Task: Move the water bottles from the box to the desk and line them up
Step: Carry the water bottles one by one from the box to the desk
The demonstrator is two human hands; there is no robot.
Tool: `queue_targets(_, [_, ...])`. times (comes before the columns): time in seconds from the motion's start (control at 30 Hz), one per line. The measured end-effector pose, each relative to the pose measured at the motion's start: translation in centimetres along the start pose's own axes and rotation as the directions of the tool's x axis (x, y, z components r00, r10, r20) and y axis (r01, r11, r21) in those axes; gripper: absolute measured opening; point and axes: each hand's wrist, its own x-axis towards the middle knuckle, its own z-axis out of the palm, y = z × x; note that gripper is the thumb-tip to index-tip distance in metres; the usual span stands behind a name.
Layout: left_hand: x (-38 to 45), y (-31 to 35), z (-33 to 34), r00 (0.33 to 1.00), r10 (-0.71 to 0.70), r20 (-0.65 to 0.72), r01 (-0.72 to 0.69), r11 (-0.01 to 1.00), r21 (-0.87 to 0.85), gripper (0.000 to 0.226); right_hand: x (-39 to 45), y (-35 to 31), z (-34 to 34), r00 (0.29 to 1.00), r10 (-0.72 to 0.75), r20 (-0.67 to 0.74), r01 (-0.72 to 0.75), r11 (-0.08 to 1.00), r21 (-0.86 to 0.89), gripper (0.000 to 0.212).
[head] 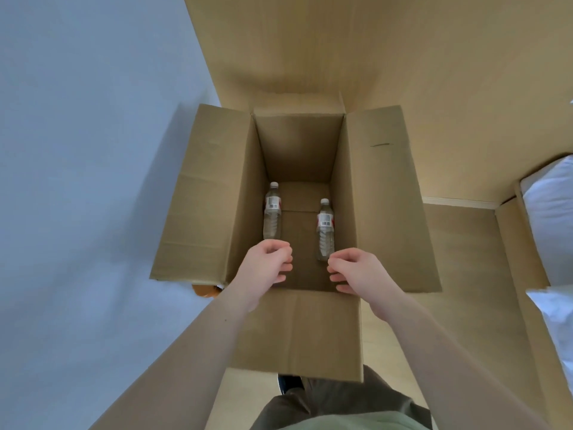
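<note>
While two bottles [272,212] lie in the box [384,193], both hands [266,262] hover loosely curled, holding nothing

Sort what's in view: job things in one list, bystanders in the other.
Job: left bottle and right bottle lying in the open box; left hand and right hand, both empty above it.

Bystanders: white bedding, orange object under the box flap, wood floor.
</note>
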Motion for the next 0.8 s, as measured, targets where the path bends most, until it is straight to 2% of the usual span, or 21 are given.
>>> queue_targets(0.13, [4.2, 1.3, 0.1, 0.997, -0.063, -0.054, 0.065, 0.998, 0.023, 0.012, 4.8, -1.5, 0.1, 1.0, 0.023, 0.017, -0.023, 1.0, -0.017, 0.007])
queue_targets(0.37, [11.1, 1.9, 0.5, 0.984, -0.123, -0.133, 0.133, 0.988, 0.076, 0.019, 11.1, -3.1, 1.3, 0.994, 0.08, 0.078, -0.075, 0.995, -0.073, 0.013])
queue_targets(0.67, [18.4, 0.8, 1.2, 0.96, -0.177, -0.219, 0.209, 0.969, 0.131, 0.031, 18.1, -4.4, 4.4, 0.989, 0.148, -0.008, -0.148, 0.979, -0.14, 0.016])
queue_targets(0.8, [22.1, 0.3, 1.9, 0.948, -0.204, -0.244, 0.236, 0.965, 0.11, 0.045, 21.4, -4.5, 5.8, 0.972, 0.228, -0.06, -0.233, 0.969, -0.087, 0.016])
